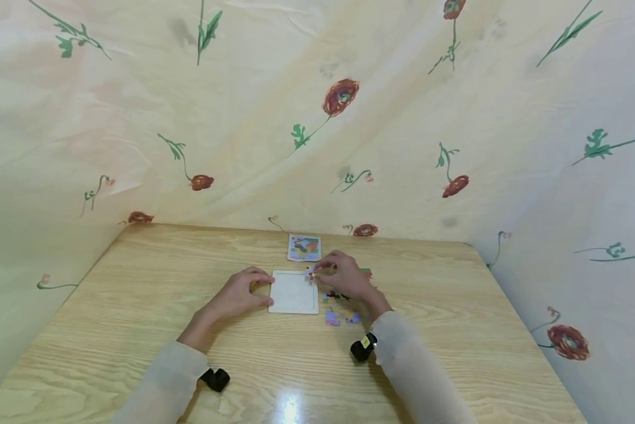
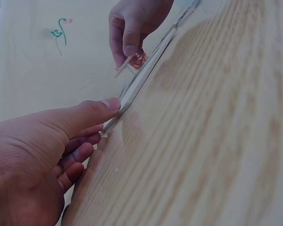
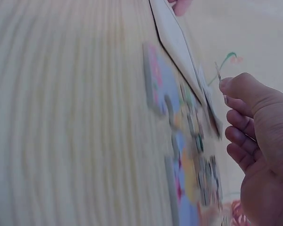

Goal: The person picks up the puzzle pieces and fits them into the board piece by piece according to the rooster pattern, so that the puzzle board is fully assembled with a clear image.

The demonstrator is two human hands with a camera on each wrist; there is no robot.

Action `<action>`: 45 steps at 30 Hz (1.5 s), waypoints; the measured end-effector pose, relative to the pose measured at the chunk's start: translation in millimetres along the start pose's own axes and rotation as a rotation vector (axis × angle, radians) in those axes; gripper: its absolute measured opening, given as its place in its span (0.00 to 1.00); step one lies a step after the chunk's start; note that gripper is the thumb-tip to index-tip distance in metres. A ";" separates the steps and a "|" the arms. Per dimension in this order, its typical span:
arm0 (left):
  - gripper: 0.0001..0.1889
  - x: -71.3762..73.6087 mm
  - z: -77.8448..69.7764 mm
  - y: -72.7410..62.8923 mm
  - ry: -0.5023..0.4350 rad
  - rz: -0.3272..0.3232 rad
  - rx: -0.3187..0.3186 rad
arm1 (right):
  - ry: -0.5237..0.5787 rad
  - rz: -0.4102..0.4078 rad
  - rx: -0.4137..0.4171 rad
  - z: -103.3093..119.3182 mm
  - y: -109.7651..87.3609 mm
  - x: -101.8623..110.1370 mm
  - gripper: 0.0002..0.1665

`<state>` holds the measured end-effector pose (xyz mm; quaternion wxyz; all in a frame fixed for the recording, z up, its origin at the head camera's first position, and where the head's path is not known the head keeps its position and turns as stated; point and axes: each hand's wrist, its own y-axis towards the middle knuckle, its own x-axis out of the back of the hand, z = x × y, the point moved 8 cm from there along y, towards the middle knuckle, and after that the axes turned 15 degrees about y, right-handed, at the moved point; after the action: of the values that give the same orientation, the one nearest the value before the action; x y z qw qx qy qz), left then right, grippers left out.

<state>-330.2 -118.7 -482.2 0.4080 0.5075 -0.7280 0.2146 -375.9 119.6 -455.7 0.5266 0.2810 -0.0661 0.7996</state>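
A shallow white puzzle tray (image 1: 293,292) with a raised rim lies in the middle of the table. My left hand (image 1: 241,291) holds its left side, thumb by the near corner and a finger farther up the edge. In the left wrist view the thumb (image 2: 106,105) rests on the tray's corner. Over the far right corner, my right hand (image 1: 343,274) pinches a small jigsaw piece (image 1: 310,272) between thumb and fingertips. The right wrist view shows that piece (image 3: 218,71) edge-on, raised above the tray (image 3: 177,40).
Several loose jigsaw pieces (image 1: 332,318) lie right of the tray, some partly hidden by my right hand. A picture card (image 1: 303,248) lies beyond the tray. Flowered cloth (image 1: 264,118) hangs behind the wooden table (image 1: 163,282).
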 end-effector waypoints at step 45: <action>0.24 -0.6 5.1 1.9 -0.025 0.007 0.040 | -0.097 0.071 0.008 20.3 31.8 -64.6 0.12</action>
<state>-333.8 -121.3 -485.5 0.3881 0.5157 -0.7302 0.2241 -377.6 45.6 -466.2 0.4930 0.3191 -0.0983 0.8034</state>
